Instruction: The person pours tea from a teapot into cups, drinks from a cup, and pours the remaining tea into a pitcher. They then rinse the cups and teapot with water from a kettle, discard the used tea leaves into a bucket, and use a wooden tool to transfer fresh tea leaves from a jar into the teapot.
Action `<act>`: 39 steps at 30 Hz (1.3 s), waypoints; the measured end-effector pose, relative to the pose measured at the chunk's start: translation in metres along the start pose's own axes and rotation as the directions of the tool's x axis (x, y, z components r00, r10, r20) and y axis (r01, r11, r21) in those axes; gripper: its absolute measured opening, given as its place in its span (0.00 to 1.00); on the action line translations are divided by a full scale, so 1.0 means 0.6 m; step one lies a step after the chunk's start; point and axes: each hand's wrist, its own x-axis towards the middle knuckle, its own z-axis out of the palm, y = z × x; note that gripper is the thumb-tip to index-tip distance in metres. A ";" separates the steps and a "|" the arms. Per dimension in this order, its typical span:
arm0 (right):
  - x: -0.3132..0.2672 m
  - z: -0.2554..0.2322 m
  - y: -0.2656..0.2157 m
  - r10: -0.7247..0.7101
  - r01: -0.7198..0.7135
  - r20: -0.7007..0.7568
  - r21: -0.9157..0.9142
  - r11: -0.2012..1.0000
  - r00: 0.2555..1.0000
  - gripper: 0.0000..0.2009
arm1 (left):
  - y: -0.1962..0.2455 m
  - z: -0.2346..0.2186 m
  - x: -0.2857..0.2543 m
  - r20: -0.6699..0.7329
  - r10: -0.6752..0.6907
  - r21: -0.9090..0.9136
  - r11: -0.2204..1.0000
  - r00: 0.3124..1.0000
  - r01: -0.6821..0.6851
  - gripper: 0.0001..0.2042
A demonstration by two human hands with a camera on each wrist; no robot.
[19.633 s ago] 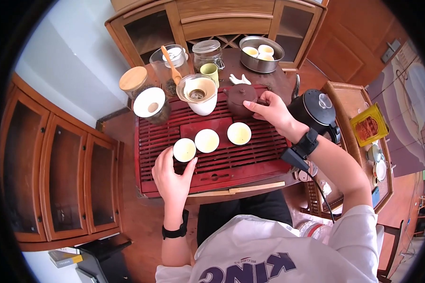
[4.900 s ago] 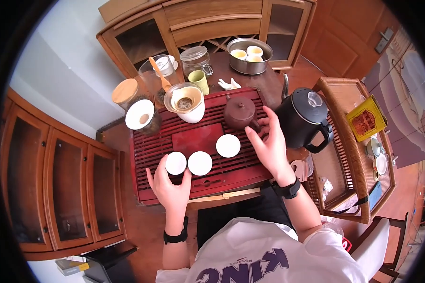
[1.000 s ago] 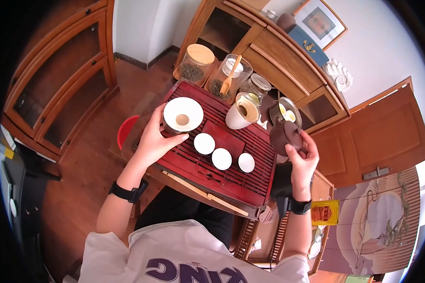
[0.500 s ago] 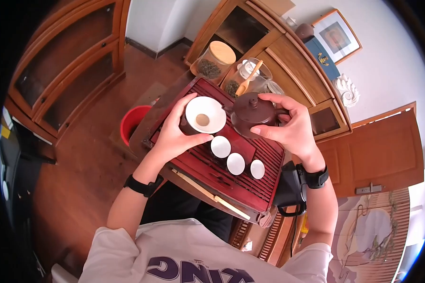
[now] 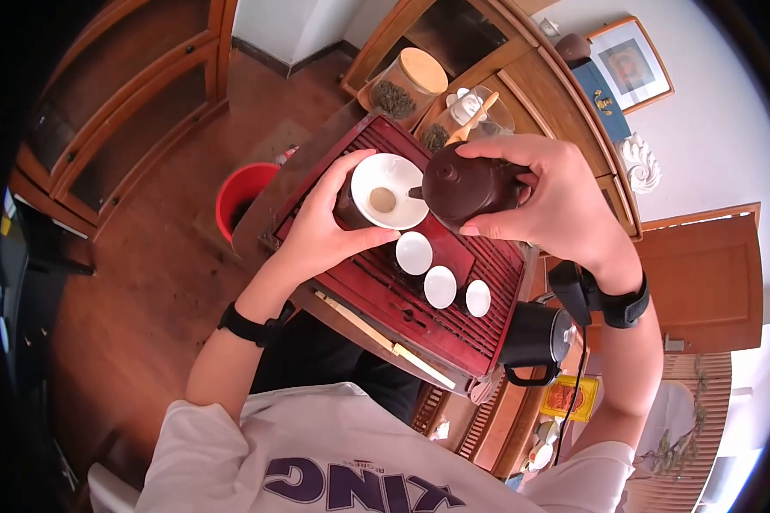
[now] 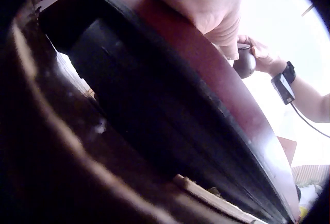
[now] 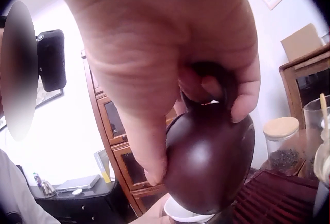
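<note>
While I watch the head view, right hand (image 5: 565,201) grips the round, smooth brown clay teapot (image 5: 464,184), fingers (image 7: 154,152) curled round handle and body, tilted spout-down over the white funnel strainer (image 5: 388,191). Left hand (image 5: 316,227) wraps the dark pitcher (image 5: 347,205) under it on the slatted red tea tray (image 5: 453,325). Three small white cups (image 5: 441,285) sit in a row beside.

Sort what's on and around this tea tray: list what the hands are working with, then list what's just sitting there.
In use:
right hand gripping the brown teapot, tilted over the white strainer
left hand holding the pitcher under the strainer
red tea tray

Sitting idle:
three white cups
black kettle
tea-leaf jars
red bucket
</note>
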 end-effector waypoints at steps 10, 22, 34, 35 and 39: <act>0.031 -0.019 -0.025 -0.214 0.223 0.065 -0.238 0.945 0.975 0.26 | -0.002 0.000 0.000 0.007 0.022 0.005 1.000 1.000 -0.022 0.45; 0.028 -0.016 -0.012 -0.390 0.391 0.103 -0.462 0.796 0.915 0.27 | -0.013 0.001 0.003 -0.038 0.087 0.035 0.996 0.995 -0.086 0.43; 0.019 -0.014 -0.017 -0.436 0.453 0.152 -0.461 0.763 0.887 0.27 | -0.013 0.002 0.003 -0.038 0.093 0.032 0.995 0.995 -0.091 0.43; 0.020 -0.011 -0.019 -0.449 0.466 0.160 -0.486 0.739 0.879 0.26 | -0.012 0.002 0.003 -0.035 0.087 0.024 0.996 0.996 -0.086 0.43; 0.024 -0.010 -0.051 -0.472 0.508 0.236 -0.606 0.612 0.850 0.25 | -0.012 0.003 0.003 -0.032 0.079 0.012 0.997 0.996 -0.079 0.43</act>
